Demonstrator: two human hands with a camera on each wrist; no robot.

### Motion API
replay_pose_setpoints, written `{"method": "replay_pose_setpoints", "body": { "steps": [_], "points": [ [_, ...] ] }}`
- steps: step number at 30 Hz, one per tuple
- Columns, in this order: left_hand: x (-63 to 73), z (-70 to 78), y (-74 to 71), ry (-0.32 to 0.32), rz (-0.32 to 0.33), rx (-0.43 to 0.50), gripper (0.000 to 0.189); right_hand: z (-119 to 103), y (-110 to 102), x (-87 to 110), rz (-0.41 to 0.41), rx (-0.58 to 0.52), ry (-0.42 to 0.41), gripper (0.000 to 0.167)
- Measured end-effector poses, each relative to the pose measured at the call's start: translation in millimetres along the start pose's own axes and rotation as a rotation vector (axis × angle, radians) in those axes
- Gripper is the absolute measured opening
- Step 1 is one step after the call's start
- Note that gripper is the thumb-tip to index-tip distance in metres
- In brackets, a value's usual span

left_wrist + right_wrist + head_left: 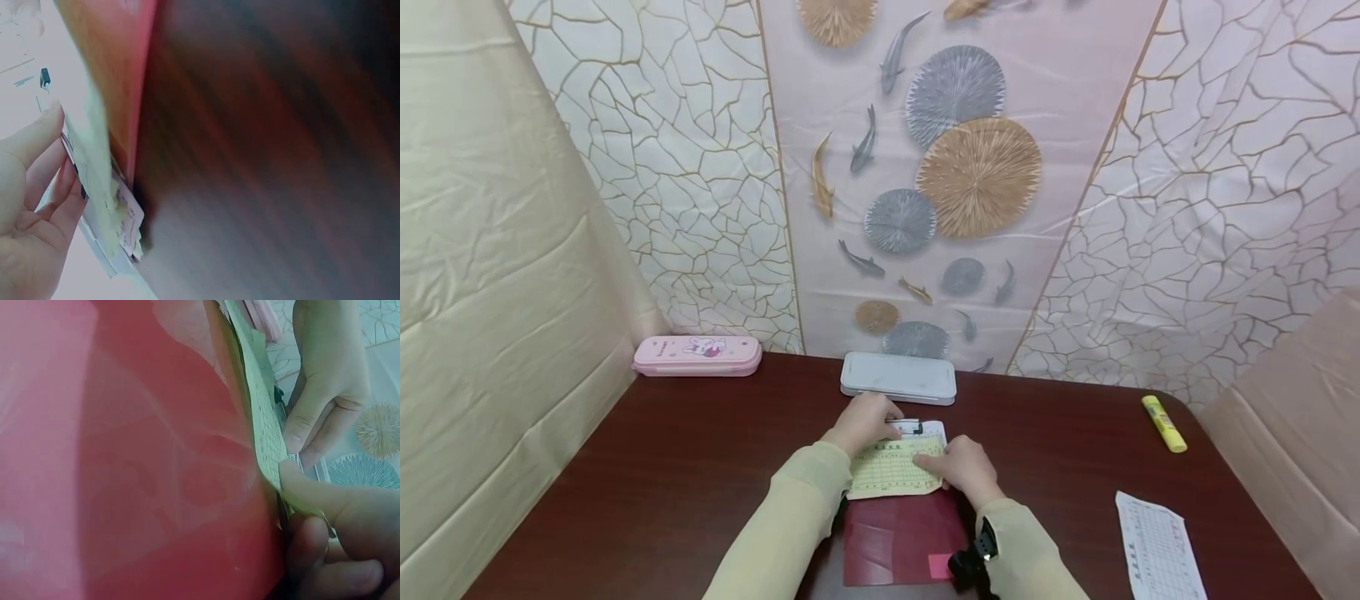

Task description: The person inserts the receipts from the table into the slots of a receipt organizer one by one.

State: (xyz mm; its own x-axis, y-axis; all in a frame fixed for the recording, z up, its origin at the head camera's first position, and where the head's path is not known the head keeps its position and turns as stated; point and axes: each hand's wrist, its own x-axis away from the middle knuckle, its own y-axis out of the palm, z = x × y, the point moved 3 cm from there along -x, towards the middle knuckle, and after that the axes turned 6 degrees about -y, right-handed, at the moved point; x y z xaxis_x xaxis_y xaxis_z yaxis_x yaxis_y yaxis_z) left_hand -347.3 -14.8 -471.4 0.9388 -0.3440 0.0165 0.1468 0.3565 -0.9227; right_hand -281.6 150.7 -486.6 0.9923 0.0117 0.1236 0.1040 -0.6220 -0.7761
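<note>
A pale yellow printed form (891,468) lies over a white sheet (934,429), the papers stacked above a dark red folder (887,542). Near the top of the stack sits a black clip with wire handles (914,427). My left hand (867,421) grips the stack by its upper left, thumb in front and fingers behind, close to the clip. Along the right edge, my right hand (962,467) pinches the papers, its thumb on the yellow form (269,434) and the other fingers underneath. Several paper edges (128,228) show at the stack's side in the left wrist view.
A white flat case (898,377) lies just beyond the hands. At the back left is a pink pencil case (698,356). A yellow stick (1164,423) and a loose printed sheet (1159,546) lie on the right of the dark brown table (700,467).
</note>
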Motion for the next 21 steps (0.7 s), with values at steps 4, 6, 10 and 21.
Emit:
{"method": "replay_pose_setpoints", "body": {
  "steps": [4, 6, 10, 21],
  "points": [
    [-0.5, 0.5, 1.7, 0.03, 0.016, -0.06, 0.027, -3, 1, 1.1, 0.006, 0.026, 0.017, 0.05],
    [-1.1, 1.4, 2.9, 0.065, 0.026, -0.117, 0.023, -4, 1, 1.4, 0.011, 0.038, 0.021, 0.049],
    [-0.9, 6.3, 4.7, 0.135, 0.045, -0.236, 0.011, -5, 4, 0.8, 0.027, 0.073, 0.021, 0.05],
    [1.8, 13.8, 6.1, 0.173, 0.063, -0.358, 0.012, -6, 7, -4.1, 0.048, 0.158, 0.067, 0.054]
  ]
}}
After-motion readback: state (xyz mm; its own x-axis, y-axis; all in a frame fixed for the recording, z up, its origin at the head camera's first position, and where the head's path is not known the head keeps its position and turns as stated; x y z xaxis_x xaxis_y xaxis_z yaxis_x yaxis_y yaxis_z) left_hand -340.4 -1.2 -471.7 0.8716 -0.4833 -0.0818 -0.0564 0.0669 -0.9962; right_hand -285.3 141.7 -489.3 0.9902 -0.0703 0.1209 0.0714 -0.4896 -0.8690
